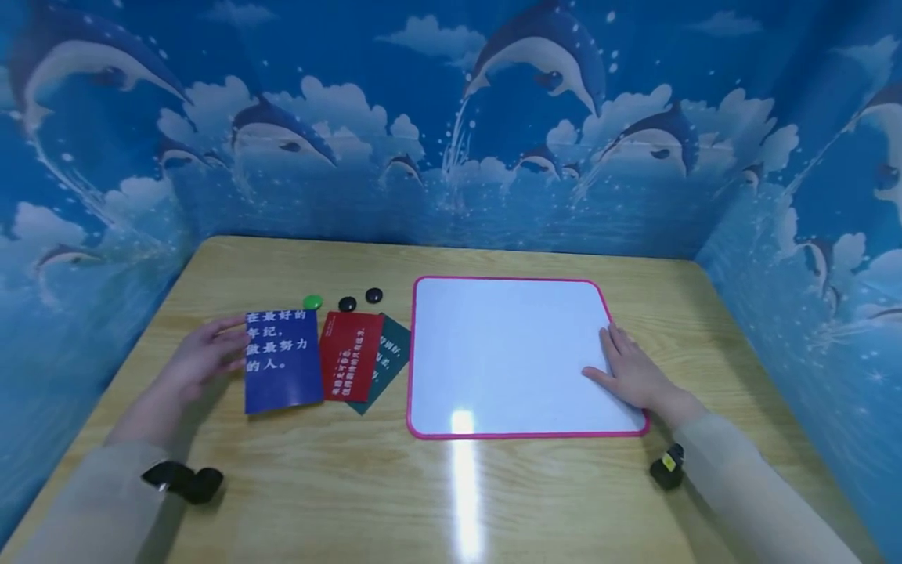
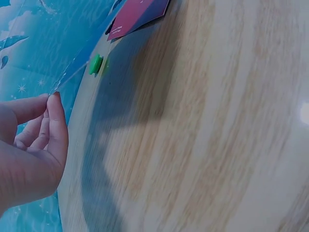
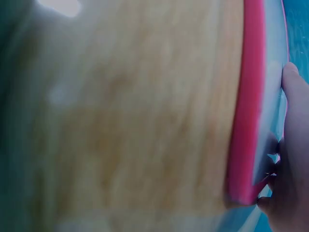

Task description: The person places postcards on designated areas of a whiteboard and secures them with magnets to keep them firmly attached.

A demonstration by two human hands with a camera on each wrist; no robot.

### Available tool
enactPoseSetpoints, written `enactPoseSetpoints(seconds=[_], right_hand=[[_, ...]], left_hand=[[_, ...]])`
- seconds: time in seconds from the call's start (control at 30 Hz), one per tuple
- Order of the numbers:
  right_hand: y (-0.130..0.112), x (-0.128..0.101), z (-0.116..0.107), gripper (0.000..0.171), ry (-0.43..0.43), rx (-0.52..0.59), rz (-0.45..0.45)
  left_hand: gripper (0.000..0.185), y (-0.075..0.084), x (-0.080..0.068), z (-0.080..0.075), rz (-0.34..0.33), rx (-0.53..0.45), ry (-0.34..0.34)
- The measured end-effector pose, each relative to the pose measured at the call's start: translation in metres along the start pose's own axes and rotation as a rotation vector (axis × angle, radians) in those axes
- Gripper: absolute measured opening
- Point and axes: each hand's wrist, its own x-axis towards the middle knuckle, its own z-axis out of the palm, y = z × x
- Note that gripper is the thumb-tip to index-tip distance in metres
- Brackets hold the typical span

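Observation:
My left hand [image 1: 200, 352] pinches the left edge of a blue card [image 1: 285, 392] with white Chinese characters, between thumb and fingertips. In the left wrist view the card appears nearly edge-on, raised over the table with its shadow below. Just right of it lie a red card [image 1: 345, 329] and a dark green card [image 1: 398, 345], the red overlapping the green. My right hand [image 1: 630, 372] rests on the right edge of a pink-framed whiteboard [image 1: 500, 352], its thumb on the white face and its fingers extended along the frame.
Behind the cards lie a green round magnet [image 1: 312, 301] and two black ones [image 1: 348, 304], [image 1: 374, 295]. Everything lies on a wooden table [image 1: 338, 486], with a light's reflection near the whiteboard's lower edge. A blue dolphin-print curtain [image 1: 451, 157] surrounds the back and sides.

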Motion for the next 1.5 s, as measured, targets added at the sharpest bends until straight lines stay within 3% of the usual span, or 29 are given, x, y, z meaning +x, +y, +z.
enactPoseSetpoints(seconds=[0.23,0.5,0.8,1.27,1.5], right_hand=[[0.008,-0.006,0.0,0.095,-0.004,-0.002,0.013],[0.008,-0.003,0.002,0.095,-0.009,-0.02,0.012],[0.007,0.001,0.003,0.096,-0.017,-0.023,0.013],[0.007,0.004,0.005,0.097,-0.025,-0.028,0.01],[0.001,0.004,0.002,0.096,-0.028,-0.025,0.011]], left_hand=[[0.064,0.012,0.004,0.012,0.0,-0.003,-0.032],[0.062,0.024,0.006,0.026,0.08,-0.017,-0.07],[0.062,0.044,0.011,0.048,0.102,-0.073,-0.125],[0.054,0.075,0.025,0.103,0.092,-0.128,-0.144],[0.049,0.082,0.035,0.128,0.043,-0.113,-0.098]])
